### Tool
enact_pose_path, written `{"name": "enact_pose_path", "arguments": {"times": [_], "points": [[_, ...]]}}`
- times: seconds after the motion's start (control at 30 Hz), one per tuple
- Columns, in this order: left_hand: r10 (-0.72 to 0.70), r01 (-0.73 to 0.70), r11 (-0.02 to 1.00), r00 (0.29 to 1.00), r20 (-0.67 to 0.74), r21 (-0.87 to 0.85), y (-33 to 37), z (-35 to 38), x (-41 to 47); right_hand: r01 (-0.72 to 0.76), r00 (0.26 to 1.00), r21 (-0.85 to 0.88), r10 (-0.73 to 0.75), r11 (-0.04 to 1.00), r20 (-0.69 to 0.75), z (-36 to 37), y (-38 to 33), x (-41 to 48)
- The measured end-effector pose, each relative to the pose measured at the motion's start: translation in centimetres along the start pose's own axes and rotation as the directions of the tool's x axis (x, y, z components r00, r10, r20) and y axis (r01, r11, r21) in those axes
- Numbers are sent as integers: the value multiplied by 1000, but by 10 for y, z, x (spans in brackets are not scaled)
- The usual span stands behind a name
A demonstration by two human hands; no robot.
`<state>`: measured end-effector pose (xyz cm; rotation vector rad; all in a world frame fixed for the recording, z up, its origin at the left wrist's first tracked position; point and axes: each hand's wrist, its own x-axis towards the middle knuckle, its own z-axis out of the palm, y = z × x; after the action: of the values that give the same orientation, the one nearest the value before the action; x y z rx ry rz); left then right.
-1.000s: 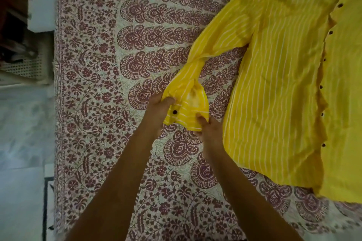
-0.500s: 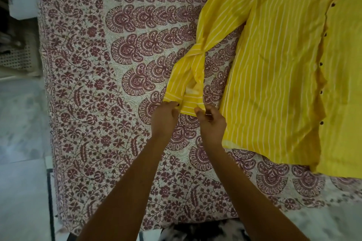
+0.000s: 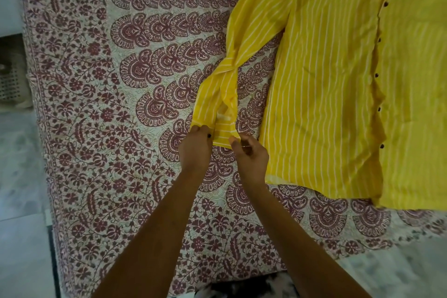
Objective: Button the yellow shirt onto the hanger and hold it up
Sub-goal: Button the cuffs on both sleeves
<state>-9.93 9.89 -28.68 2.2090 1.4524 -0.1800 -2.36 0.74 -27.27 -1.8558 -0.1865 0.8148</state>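
Note:
A yellow shirt [image 3: 338,75] with thin white stripes lies flat on the right of a patterned bed, its placket with dark buttons [image 3: 379,109] running down the right side. Its left sleeve [image 3: 244,38] stretches down toward me, twisted at the middle. My left hand [image 3: 196,147] pinches the left edge of the sleeve cuff [image 3: 221,128], next to a small dark button. My right hand [image 3: 251,155] pinches the cuff's right corner. No hanger is in view.
The bed is covered by a cream sheet with maroon floral print [image 3: 116,94]. Its left edge meets a pale marble floor [image 3: 21,201]. A perforated basket [image 3: 9,80] stands at the far left. The bed's near edge runs along the bottom right.
The sleeve has been pulled straighter and toward me, with the cuff now flatter between both hands. The view has shifted so the shirt lies further right.

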Motion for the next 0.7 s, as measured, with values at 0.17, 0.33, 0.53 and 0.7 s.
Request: {"name": "enact_pose_path", "arguments": {"times": [0.17, 0.33, 0.53, 0.7], "points": [[-49, 57, 988, 997, 58, -144, -2, -4, 10, 13, 1000, 29, -13, 999, -13, -2, 0, 0], [-49, 65, 913, 998, 49, -402, 3, -14, 6, -12, 1000, 27, 11, 1000, 15, -1, 4, 1], [7, -16, 828, 1000, -18, -561, 19, -11, -17, -88, 996, 2, 88, 996, 35, 4, 12, 3], [13, -44, 817, 998, -58, -575, 20, -7, -26, -125, 992, 57, 123, 991, 33, 3, 10, 0]]}}
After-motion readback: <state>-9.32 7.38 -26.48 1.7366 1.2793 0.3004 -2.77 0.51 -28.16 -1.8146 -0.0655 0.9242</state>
